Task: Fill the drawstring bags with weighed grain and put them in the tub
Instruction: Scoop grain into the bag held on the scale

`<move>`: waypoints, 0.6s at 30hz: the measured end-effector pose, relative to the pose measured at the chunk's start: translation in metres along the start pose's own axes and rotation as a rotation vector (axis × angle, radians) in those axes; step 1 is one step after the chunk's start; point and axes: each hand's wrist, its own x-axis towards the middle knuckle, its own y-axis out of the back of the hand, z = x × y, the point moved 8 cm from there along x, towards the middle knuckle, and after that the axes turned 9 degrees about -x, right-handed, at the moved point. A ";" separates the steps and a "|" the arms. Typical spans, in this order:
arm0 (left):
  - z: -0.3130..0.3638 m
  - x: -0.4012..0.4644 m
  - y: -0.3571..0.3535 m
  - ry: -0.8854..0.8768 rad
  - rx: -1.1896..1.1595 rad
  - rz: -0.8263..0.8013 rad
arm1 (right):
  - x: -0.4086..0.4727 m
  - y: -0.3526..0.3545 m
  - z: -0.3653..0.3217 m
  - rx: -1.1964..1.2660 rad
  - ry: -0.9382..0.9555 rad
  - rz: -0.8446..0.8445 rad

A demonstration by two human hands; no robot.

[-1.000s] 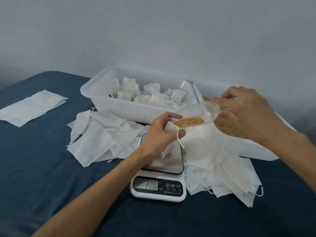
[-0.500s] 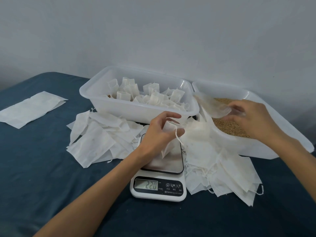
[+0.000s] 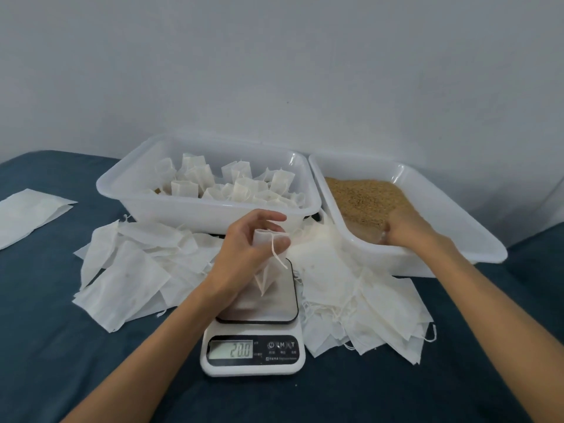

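Now: my left hand point(image 3: 244, 254) pinches the drawstring bag point(image 3: 265, 264) by its mouth over the scale point(image 3: 253, 340) | right hand point(image 3: 406, 227) in the grain tub point(image 3: 427, 257), grip unclear | bag probably light, limp; hold at cord hem | display reads 20.0, brand illegible | filled bags' tub point(image 3: 195, 215) behind.
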 end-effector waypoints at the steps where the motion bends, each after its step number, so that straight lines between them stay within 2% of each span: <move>1: -0.001 0.000 0.000 0.020 0.001 -0.016 | -0.001 -0.002 -0.001 -0.002 0.000 -0.027; 3: -0.004 0.001 -0.002 0.091 0.053 -0.099 | -0.008 0.002 -0.001 -0.025 -0.013 -0.024; 5: -0.007 0.001 -0.001 0.145 0.164 -0.181 | -0.023 0.025 -0.003 -0.018 -0.008 0.193; 6: -0.005 0.002 0.002 0.141 0.207 -0.189 | -0.037 0.042 -0.009 0.065 0.012 0.370; 8: 0.001 0.003 0.009 0.085 0.240 -0.153 | -0.082 0.069 -0.029 0.380 0.127 0.689; 10: 0.011 0.002 0.017 0.003 0.233 -0.092 | -0.126 0.078 -0.064 0.649 0.333 0.828; 13: 0.030 0.002 0.027 -0.091 0.240 0.002 | -0.157 0.061 -0.114 0.815 0.518 0.769; 18: 0.078 0.035 0.067 -0.248 0.401 0.258 | -0.150 0.027 -0.135 0.952 0.565 0.604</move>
